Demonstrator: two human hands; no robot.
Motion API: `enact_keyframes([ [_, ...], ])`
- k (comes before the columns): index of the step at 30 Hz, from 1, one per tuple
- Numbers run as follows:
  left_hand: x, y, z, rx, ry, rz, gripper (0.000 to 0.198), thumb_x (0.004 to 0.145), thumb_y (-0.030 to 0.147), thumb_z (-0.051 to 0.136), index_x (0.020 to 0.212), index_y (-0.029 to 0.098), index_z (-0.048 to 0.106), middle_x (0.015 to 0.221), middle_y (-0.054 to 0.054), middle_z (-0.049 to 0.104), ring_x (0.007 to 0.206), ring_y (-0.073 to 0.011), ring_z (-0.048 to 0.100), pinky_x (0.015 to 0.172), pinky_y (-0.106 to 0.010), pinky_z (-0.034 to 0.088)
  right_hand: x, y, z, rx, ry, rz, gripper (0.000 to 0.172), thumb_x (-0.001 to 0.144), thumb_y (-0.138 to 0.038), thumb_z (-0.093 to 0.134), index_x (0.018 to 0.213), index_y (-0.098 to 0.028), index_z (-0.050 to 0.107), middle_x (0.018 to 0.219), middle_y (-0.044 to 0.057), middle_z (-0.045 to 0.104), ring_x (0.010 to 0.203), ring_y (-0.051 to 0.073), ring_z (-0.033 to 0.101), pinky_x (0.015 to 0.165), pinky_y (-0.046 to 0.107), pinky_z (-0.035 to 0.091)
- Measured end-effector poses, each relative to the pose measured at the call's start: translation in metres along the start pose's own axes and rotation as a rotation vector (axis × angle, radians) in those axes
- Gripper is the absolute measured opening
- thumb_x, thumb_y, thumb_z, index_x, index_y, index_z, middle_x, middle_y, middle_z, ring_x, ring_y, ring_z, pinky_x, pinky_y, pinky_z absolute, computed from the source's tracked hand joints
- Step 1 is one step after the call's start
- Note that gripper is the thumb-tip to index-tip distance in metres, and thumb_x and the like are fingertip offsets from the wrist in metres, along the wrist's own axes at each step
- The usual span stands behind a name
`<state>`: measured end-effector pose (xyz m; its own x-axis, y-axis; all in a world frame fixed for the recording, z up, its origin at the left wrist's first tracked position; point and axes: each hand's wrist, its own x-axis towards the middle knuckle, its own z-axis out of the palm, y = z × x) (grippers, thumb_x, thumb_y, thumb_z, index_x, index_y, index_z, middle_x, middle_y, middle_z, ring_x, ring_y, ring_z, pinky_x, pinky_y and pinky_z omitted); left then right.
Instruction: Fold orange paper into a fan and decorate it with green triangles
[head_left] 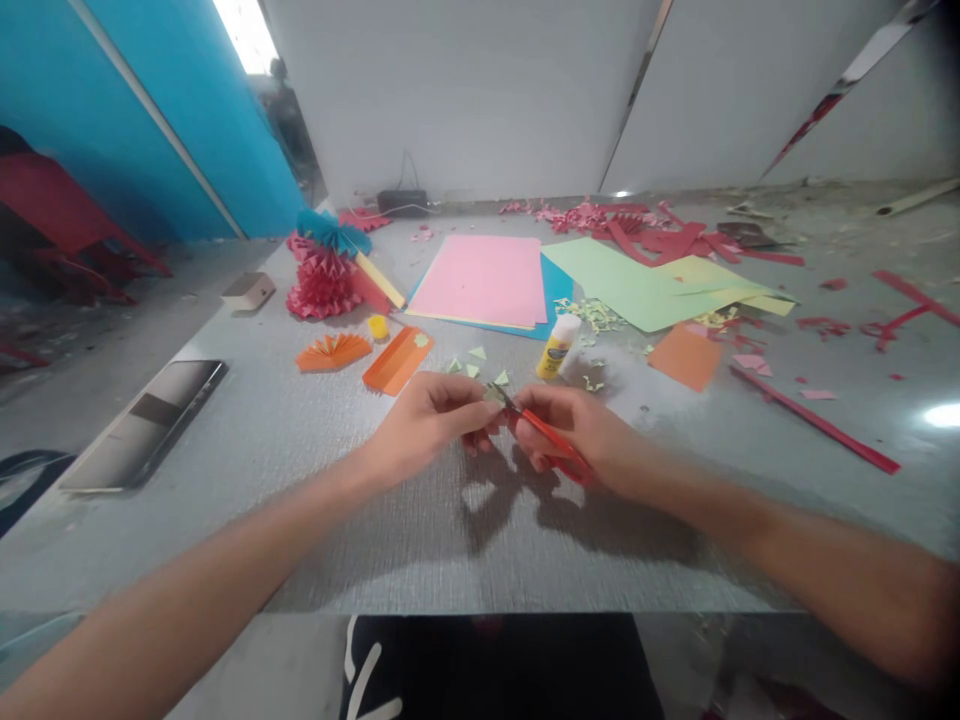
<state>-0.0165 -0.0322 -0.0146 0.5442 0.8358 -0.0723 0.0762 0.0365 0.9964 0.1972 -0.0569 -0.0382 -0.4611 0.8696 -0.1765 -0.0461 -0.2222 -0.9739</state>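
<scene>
My left hand pinches a small piece of pale green paper between thumb and finger, low over the table. My right hand is closed on red-handled scissors, whose blades meet the paper; I cannot tell how far apart the blades are. Just beyond the hands lie several small green paper pieces. A yellow glue stick with a white end stands upright behind my right hand. Left of these, a folded orange paper strip bears a small green cutout.
Pink sheets and green sheets lie farther back. Pleated red paper, an orange paper fan and a yellow cap are at left, near a phone-like slab. Red scraps and an orange square lie right.
</scene>
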Motion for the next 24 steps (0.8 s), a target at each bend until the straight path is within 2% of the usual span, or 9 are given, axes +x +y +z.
enact_keyframes([
  [7,0.0005,-0.0024,0.0013,-0.017,-0.054,-0.023,0.029,0.088,0.037,0.072,0.077,0.011,0.072,0.069,-0.005,0.069,0.063,-0.0132,0.066,0.06,-0.024,0.052,0.0005,0.0024,0.0003,0.036,-0.039,-0.037,0.04,0.082,-0.051,0.085,0.09,-0.019,0.062,0.072,-0.004,0.061,0.058,0.009,0.054,0.057,0.024,0.046],
  [14,-0.0011,0.0011,0.0002,0.099,0.054,0.08,0.03,0.093,0.035,0.066,0.074,0.012,0.069,0.066,-0.004,0.067,0.062,-0.0114,0.061,0.062,-0.023,0.05,0.0001,0.0032,0.0036,0.068,-0.005,-0.038,0.038,0.076,-0.038,0.092,0.085,-0.02,0.059,0.067,-0.006,0.056,0.056,0.008,0.052,0.054,0.022,0.043],
  [24,-0.0007,0.0014,0.002,0.057,-0.003,0.043,0.025,0.089,0.03,0.069,0.071,0.012,0.071,0.065,-0.003,0.066,0.061,-0.0116,0.062,0.061,-0.023,0.051,0.0004,0.0029,0.0049,0.11,-0.017,-0.038,0.04,0.074,-0.036,0.093,0.085,-0.02,0.058,0.067,-0.006,0.057,0.057,0.008,0.052,0.055,0.023,0.045],
])
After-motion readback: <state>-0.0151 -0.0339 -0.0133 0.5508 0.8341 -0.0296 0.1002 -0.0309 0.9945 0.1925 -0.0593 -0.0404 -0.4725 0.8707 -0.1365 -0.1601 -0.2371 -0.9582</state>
